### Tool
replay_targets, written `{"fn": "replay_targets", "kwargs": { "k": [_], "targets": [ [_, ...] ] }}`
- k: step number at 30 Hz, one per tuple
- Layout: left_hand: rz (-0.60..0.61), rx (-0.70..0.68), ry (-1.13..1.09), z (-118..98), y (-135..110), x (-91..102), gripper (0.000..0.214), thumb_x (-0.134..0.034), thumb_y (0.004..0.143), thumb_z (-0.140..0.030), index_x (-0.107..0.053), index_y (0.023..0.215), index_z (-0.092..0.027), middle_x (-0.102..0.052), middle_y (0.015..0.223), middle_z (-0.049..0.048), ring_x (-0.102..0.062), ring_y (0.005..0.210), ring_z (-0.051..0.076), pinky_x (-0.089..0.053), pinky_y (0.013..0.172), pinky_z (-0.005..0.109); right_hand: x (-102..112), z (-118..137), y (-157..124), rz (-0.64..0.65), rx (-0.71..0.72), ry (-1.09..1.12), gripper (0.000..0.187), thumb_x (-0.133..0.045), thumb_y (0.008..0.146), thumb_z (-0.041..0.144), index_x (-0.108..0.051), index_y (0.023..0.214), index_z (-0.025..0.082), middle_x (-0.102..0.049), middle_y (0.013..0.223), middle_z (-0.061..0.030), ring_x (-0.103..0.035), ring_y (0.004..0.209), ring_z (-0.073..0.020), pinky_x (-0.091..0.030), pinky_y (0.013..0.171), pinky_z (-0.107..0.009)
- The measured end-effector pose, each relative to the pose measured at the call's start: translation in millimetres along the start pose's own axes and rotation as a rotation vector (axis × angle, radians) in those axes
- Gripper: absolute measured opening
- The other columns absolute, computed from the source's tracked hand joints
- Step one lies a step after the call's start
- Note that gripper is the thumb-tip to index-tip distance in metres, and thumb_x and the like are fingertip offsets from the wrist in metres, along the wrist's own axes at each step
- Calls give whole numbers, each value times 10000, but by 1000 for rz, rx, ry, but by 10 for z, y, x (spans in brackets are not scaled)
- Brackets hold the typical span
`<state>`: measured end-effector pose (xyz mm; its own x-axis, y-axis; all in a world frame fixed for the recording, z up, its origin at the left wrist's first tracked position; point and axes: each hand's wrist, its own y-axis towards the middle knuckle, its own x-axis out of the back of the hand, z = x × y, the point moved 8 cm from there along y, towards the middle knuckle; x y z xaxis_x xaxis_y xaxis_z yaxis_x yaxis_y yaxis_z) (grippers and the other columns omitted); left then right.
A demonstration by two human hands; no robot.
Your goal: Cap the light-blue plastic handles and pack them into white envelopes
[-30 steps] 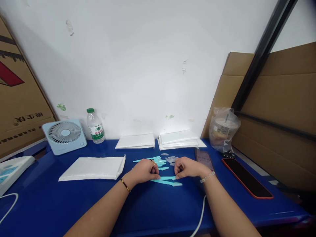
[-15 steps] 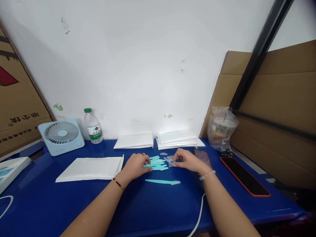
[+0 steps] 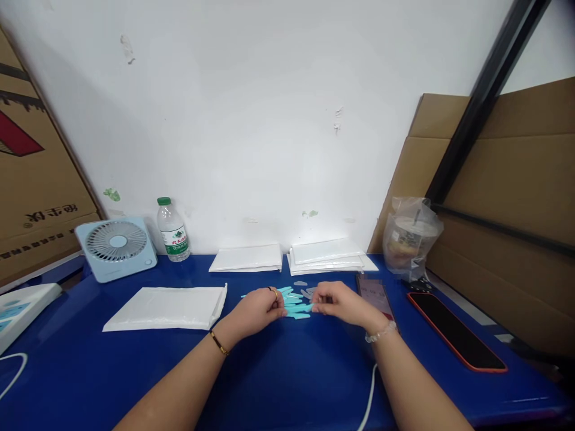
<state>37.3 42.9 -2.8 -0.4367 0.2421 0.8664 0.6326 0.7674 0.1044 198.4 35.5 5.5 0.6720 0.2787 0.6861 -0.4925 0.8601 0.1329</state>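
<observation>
The right grip (image 3: 335, 302) is pinched on the tip of one teal stick (image 3: 300, 308), which reaches to the left grip (image 3: 262, 308); whether that one clamps, I can't tell. Working so close, a knuckle could scatter the pile (image 3: 293, 296) just beyond, or the clear bits (image 3: 306, 294) beside it. Half a second ago the right grip gaped over those bits; now its fingertips meet.

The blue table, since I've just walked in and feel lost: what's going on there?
A person is working bare-handed at a loose pile of turquoise pieces on the blue table. The right hand appears to pinch the end of one; whether the left hand holds any is hard to tell. Clear pieces lie just beyond, and a white packet lies to the left.
</observation>
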Motion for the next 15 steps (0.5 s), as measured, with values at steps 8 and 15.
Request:
{"fn": "replay_targets", "kwargs": {
  "k": [8,15],
  "targets": [
    [-247,169,-299,385,13,295,349,-310,900,-432,-553,887,-181,-598,731,-2,-501,614,125,-359,564,232,460,-237,-20,-462,-32,403,379,-661,737,435,-620,1015,181,-595,652,6,-582,537,-136,-470,577,-279],
    [-360,101,-109,274,23,353,284,-429,860,-399,-616,840,-186,-609,824,19,-537,754,156,-385,677,251,312,-361,46,-537,-119,736,404,-720,659,469,-647,890,146,-668,768,-79,-637,687,-194,-461,590,-280]
  ]
}}
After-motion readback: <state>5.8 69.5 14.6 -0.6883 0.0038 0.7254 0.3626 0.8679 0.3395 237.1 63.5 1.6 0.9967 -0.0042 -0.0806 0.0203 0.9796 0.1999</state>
